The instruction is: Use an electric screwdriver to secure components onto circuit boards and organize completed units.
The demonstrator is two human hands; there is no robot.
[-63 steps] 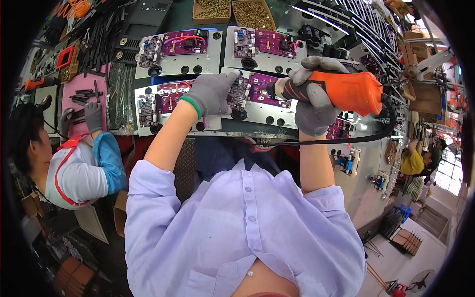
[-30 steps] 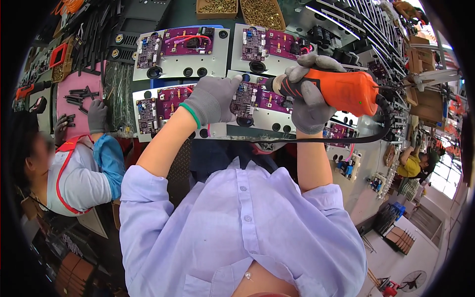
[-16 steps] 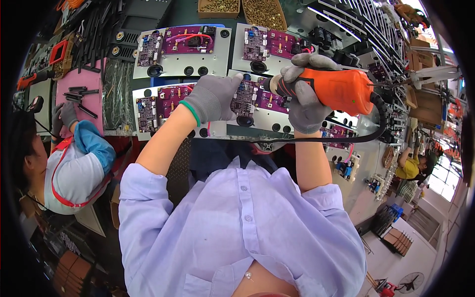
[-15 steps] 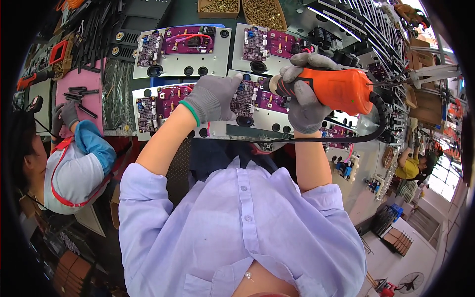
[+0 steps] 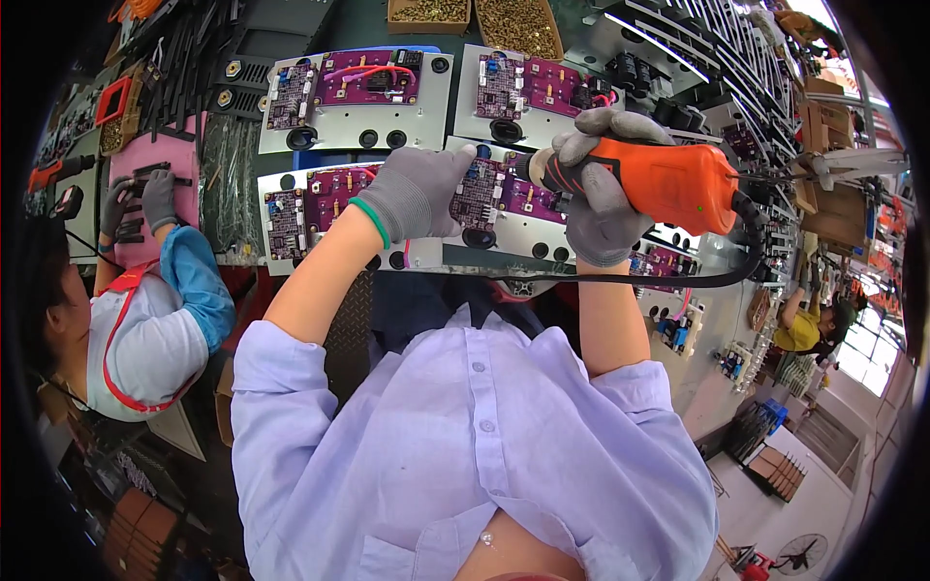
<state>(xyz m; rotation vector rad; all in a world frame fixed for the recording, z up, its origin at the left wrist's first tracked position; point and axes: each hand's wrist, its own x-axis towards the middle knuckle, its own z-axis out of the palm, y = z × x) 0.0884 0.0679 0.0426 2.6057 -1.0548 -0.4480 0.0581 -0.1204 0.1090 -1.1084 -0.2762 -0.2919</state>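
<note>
My gloved right hand (image 5: 605,228) grips an orange electric screwdriver (image 5: 668,182), lying level with its dark nose pointing left over a purple circuit board (image 5: 528,198). The bit's tip is too small to make out. That board sits on a silver metal plate (image 5: 523,240) with black round grommets. My gloved left hand (image 5: 412,192) clasps the plate's left end, index finger at the far edge and thumb at the near one. Beneath my left wrist lies a similar plate (image 5: 426,254), partly covered. Two more such plates with purple boards, a left plate (image 5: 339,131) and a right plate (image 5: 542,124), lie beyond.
A black cord (image 5: 668,282) runs from the screwdriver along the bench's near edge. Small brass parts (image 5: 513,24) fill a carton at the back. On the left, a co-worker's gloved hands (image 5: 157,198) handle black strips on a pink sheet (image 5: 184,145). Metal rails crowd the right.
The screwdriver's rear end has swung slightly nearer to me and right, with its nose in place. My left hand stays put. The co-worker's hands have shifted onto the black strips.
</note>
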